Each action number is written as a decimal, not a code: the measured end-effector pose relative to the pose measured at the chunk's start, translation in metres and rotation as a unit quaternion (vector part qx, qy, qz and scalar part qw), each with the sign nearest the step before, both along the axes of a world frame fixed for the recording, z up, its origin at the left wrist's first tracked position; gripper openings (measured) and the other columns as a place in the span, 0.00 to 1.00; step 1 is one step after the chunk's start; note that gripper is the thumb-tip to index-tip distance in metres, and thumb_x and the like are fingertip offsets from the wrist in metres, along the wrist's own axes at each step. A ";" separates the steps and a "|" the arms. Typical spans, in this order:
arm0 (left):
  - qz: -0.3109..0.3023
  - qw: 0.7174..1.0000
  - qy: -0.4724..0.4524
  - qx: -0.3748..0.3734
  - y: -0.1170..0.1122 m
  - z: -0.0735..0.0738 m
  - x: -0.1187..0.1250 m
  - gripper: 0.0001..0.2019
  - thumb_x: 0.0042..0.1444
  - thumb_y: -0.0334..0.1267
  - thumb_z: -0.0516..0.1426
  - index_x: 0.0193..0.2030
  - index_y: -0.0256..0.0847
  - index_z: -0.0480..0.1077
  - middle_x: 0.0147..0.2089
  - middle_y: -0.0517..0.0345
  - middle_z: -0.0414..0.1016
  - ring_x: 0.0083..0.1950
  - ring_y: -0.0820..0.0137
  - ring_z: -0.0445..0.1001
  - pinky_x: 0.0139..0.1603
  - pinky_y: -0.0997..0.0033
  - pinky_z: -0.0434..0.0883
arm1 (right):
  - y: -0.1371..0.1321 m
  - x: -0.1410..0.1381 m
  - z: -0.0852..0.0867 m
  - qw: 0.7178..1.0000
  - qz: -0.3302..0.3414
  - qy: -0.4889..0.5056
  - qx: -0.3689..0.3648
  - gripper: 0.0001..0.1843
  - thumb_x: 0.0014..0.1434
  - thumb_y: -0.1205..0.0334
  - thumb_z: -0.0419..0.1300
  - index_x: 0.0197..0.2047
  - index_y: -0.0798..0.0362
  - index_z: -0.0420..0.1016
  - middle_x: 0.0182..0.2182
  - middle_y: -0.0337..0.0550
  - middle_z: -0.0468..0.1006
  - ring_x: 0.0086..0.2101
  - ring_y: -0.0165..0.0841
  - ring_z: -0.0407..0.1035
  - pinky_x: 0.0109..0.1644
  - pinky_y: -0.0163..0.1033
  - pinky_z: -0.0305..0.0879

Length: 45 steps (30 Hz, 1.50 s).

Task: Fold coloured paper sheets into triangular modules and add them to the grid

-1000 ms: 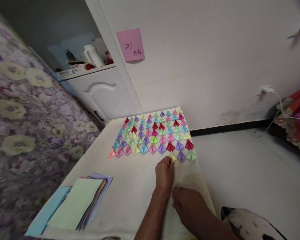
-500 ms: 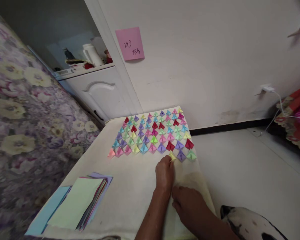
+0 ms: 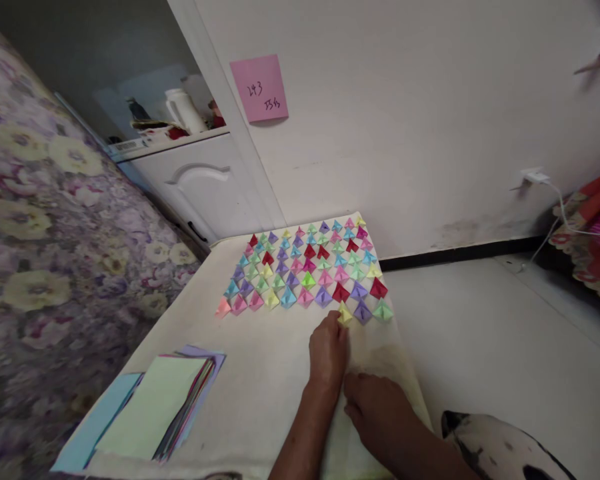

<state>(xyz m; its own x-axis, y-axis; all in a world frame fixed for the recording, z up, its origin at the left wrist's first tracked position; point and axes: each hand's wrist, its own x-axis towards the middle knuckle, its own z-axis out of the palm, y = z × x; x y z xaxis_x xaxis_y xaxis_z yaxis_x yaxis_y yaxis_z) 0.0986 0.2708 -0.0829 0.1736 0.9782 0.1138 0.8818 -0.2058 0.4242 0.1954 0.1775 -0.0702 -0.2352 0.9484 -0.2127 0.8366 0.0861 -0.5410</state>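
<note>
My left hand (image 3: pixel 327 347) is at the front row of small folded paper pieces, its fingers curled together at the left edge of a yellow folded paper piece (image 3: pixel 345 313). To the right of that piece lie a purple folded paper piece (image 3: pixel 363 311) and a green one (image 3: pixel 383 311). A dark red folded piece (image 3: pixel 341 292) sits just behind it. My right hand (image 3: pixel 377 403) rests closed over the cloth, nearer to me and beside my left wrist; its fingertips are tucked under, so what they hold, if anything, is hidden.
Several rows of coloured folded pieces cover the far part of the cloth-covered table (image 3: pixel 260 413). A stack of coloured paper sheets (image 3: pixel 155 400) lies at the front left. Behind stand a white wall (image 3: pixel 405 133) and a cabinet (image 3: pixel 210 193); a floral curtain (image 3: pixel 70 267) hangs at left.
My left hand has shifted slightly left and back, and more of the yellow folded piece shows. My right hand has barely moved.
</note>
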 end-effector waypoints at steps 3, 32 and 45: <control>-0.002 1.000 0.019 -0.001 -0.003 0.008 -0.016 0.12 0.56 0.34 0.50 0.47 0.45 0.64 0.34 0.60 0.75 0.34 0.70 0.72 0.31 0.75 0.58 | 0.000 -0.002 -0.002 1.000 0.008 -0.009 0.005 0.10 0.54 0.67 0.54 0.40 0.52 0.71 0.37 0.47 0.77 0.38 0.41 0.70 0.38 0.39 0.56; 0.098 0.992 0.084 0.002 -0.076 0.031 -0.185 0.07 0.56 0.34 0.50 0.33 0.44 0.69 0.31 0.59 0.75 0.34 0.69 0.72 0.33 0.74 0.60 | 0.000 -0.038 -0.040 0.994 0.076 0.024 0.074 0.07 0.55 0.67 0.49 0.30 0.51 0.67 0.29 0.41 0.76 0.31 0.34 0.68 0.34 0.34 0.55; 0.228 0.973 0.034 0.017 -0.103 0.022 -0.296 0.14 0.49 0.35 0.58 0.44 0.38 0.68 0.48 0.50 0.68 0.50 0.62 0.66 0.50 0.65 0.63 | 0.007 -0.041 -0.057 0.996 0.069 0.008 0.050 0.08 0.56 0.60 0.49 0.27 0.50 0.63 0.26 0.41 0.75 0.28 0.36 0.68 0.31 0.36 0.54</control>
<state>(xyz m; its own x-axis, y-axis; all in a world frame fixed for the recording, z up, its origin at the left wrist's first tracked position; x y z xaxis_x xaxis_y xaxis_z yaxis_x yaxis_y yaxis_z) -0.1975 0.1678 -0.0610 -0.2690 0.9512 0.1511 0.9107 0.2001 0.3614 0.1547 0.1841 -0.1276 -0.3671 0.9231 -0.1142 0.8048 0.2537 -0.5366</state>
